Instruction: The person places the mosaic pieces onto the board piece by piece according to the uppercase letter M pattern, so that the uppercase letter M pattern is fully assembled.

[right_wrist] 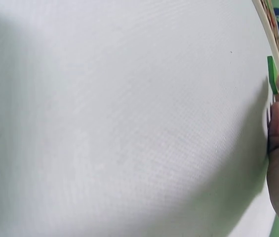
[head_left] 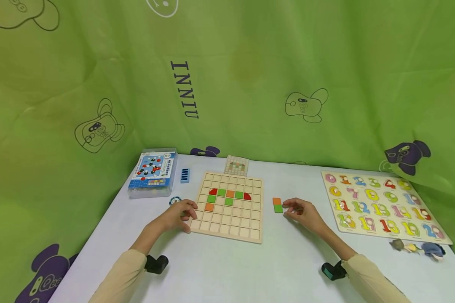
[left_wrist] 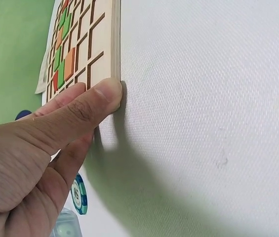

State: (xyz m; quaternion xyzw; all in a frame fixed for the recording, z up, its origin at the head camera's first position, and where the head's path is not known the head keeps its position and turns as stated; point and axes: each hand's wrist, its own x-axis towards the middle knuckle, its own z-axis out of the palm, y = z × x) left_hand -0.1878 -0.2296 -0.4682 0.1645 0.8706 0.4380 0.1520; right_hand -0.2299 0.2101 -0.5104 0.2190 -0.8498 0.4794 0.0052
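Note:
A wooden grid board (head_left: 231, 223) lies in the middle of the white table, with green, orange and red tiles set in its upper rows. My left hand (head_left: 187, 212) grips its near left corner. In the left wrist view the left hand's (left_wrist: 87, 101) thumb presses the board's (left_wrist: 102, 29) edge and its fingers lie on top. To the right of the board lie an orange tile (head_left: 276, 201) and, touching it, a green tile (head_left: 278, 208). My right hand (head_left: 289, 207) pinches the green tile (right_wrist: 272, 74) at its right edge, fingers curled.
A numbers puzzle board (head_left: 383, 206) lies at the right, with small animal figures (head_left: 417, 247) at its near corner. A clear plastic box (head_left: 153, 173), a blue piece (head_left: 184, 175) and a chip (head_left: 175, 200) lie at the left. A pattern card (head_left: 236, 165) lies behind the grid board. Green cloth surrounds the table.

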